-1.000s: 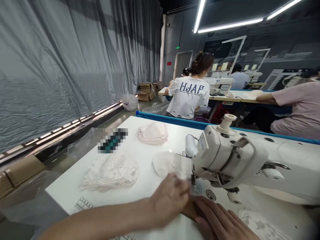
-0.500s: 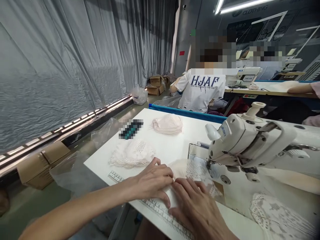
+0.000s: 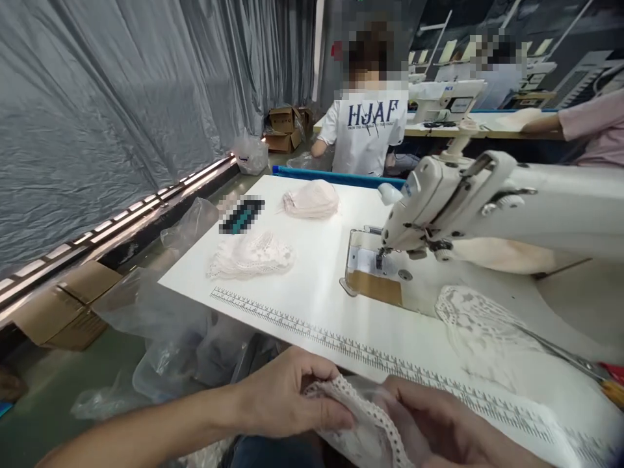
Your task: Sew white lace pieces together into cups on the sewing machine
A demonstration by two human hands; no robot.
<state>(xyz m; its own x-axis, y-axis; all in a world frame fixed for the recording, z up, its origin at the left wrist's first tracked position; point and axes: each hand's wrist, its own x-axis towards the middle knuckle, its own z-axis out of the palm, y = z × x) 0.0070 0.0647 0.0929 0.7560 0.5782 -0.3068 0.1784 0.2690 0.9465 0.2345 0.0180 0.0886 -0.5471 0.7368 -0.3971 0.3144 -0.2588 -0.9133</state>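
Note:
Close to my body, past the table's front edge, I hold a white lace piece [image 3: 358, 416] with a scalloped, eyelet-trimmed border. My left hand [image 3: 292, 396] pinches its left side between thumb and fingers. On the other side my right hand [image 3: 448, 422] is closed on the sheer part, its fingertips partly hidden by the fabric. Beyond my hands stands a white sewing machine [image 3: 439, 201], with no fabric under its needle. Lace pieces [image 3: 251, 255] lie piled on the left of the table, and a pale pink fabric stack [image 3: 312, 199] sits farther back.
More lace [image 3: 480, 318] lies right of the needle, near scissors [image 3: 560, 351]. A printed ruler [image 3: 331, 338] runs along the front of the white table [image 3: 312, 279]. Cardboard boxes [image 3: 73, 305] and plastic bags stand on the floor at left. A co-worker [image 3: 365, 130] sits ahead, back turned.
Both hands have drawn the lace piece away from the needle area, back toward my body and below the table edge. It is now lifted between them. The view has tilted down.

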